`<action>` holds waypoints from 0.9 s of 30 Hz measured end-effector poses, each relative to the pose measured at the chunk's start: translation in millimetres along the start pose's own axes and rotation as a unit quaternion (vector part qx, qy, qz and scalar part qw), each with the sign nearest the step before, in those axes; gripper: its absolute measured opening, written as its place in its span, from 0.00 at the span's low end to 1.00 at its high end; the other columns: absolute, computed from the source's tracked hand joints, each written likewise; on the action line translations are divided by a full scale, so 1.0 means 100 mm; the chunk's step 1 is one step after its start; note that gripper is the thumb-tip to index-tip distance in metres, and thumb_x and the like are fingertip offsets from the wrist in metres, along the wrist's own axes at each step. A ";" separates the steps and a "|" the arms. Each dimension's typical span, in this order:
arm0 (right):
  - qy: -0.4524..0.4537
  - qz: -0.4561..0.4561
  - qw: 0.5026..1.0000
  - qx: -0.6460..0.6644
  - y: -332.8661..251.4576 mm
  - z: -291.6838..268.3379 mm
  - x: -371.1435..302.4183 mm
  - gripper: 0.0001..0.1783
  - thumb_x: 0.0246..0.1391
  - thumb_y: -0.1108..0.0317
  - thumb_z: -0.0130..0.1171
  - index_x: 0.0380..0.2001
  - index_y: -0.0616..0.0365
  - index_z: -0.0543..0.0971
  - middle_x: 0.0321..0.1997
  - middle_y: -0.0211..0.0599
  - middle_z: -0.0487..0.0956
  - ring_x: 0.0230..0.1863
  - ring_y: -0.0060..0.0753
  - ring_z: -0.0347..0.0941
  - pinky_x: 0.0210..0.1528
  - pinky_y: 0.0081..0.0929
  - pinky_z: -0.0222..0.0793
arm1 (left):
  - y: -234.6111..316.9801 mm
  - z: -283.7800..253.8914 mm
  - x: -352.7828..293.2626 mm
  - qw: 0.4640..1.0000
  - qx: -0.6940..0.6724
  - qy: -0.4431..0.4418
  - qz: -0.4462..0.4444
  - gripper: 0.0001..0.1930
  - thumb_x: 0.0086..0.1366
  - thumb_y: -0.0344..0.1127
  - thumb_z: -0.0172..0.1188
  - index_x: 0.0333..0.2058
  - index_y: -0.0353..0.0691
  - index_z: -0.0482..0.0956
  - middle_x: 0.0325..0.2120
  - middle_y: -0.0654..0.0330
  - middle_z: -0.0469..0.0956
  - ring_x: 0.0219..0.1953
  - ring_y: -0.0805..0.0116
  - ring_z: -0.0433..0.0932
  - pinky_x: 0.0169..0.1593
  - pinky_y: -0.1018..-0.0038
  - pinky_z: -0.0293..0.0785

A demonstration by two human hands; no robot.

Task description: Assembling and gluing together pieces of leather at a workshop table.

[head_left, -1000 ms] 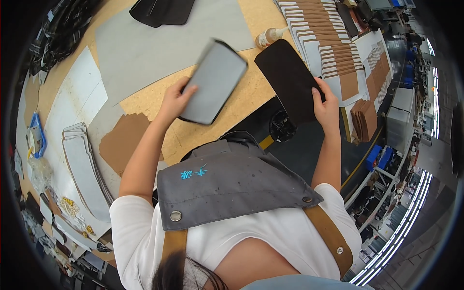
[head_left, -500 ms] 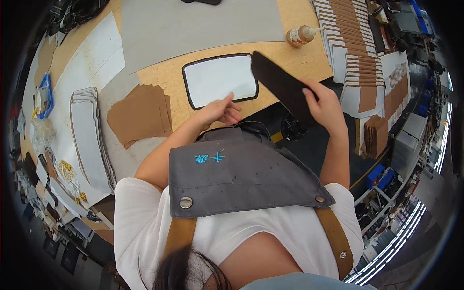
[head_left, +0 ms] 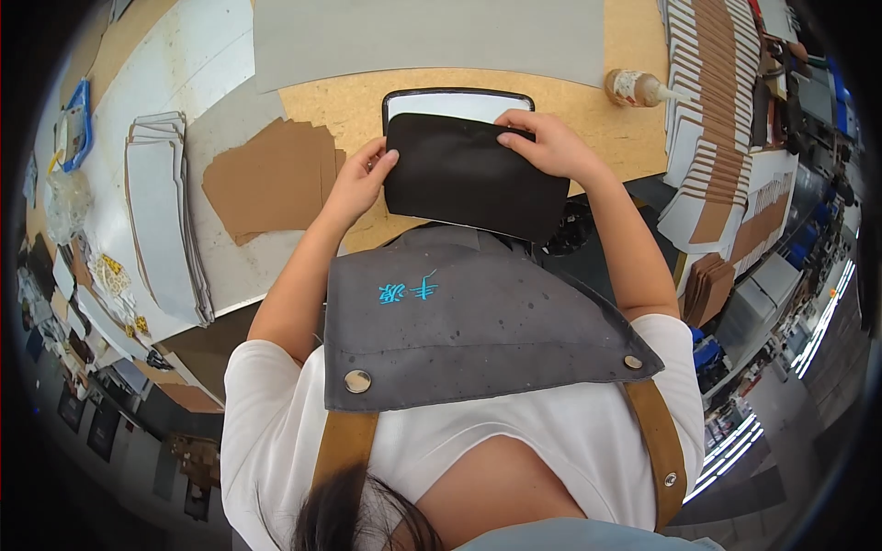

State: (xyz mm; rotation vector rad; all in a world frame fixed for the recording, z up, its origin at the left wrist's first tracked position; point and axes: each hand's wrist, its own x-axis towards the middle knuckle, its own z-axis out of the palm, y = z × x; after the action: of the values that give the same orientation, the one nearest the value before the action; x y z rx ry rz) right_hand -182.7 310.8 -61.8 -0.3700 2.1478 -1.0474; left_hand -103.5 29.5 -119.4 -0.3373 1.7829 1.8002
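A flat black panel [head_left: 473, 179] with rounded corners, perhaps leather-like, is held between my two hands near the table's front edge. My left hand [head_left: 361, 184] pinches its left edge near the upper corner. At the upper right edge, my right hand [head_left: 548, 145] grips the same panel with thumb and fingers. Behind it on the table lies a white panel with a black border [head_left: 459, 102]; the black panel hides its lower part.
To the left are brown sheets [head_left: 271, 179] and a stack of long grey-white pieces [head_left: 161, 211]. A squeeze bottle [head_left: 636, 88] lies at the right, next to rows of overlapping white and brown pieces [head_left: 703, 119]. A grey sheet [head_left: 432, 37] covers the far table.
My right hand has brought the black panel left, flat in front of the white one. My left hand, free before, now grips its left edge. The whole view has shifted slightly.
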 end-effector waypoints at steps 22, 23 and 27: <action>-0.076 0.098 0.992 0.037 0.48 -0.01 0.84 0.12 0.54 0.63 0.56 0.38 0.60 0.77 0.31 0.25 0.76 0.34 0.17 0.68 0.40 0.18 0.64 | -0.17 0.07 0.28 0.977 0.120 0.171 0.033 0.12 0.60 0.29 0.58 0.43 0.39 0.72 0.25 0.66 0.72 0.26 0.81 0.70 0.30 0.83 0.68; -0.079 0.099 0.991 0.036 0.47 -0.01 0.84 0.12 0.54 0.63 0.56 0.38 0.60 0.77 0.31 0.25 0.76 0.34 0.17 0.68 0.40 0.18 0.64 | -0.17 0.07 0.28 0.976 0.128 0.174 0.033 0.12 0.60 0.29 0.58 0.44 0.39 0.73 0.25 0.65 0.72 0.26 0.80 0.71 0.30 0.83 0.69; -0.058 0.112 0.991 0.043 0.49 0.01 0.82 0.12 0.54 0.64 0.57 0.38 0.60 0.77 0.32 0.24 0.76 0.35 0.16 0.68 0.40 0.16 0.64 | -0.17 0.10 0.29 0.972 0.138 0.184 0.045 0.13 0.59 0.30 0.59 0.44 0.40 0.74 0.25 0.64 0.74 0.25 0.78 0.71 0.30 0.82 0.70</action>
State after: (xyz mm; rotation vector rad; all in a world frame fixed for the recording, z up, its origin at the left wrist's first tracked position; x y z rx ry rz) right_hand -238.3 298.0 -138.7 -0.1408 1.9813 -0.9609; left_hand -115.0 44.2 -148.4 -0.5100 2.3092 1.5940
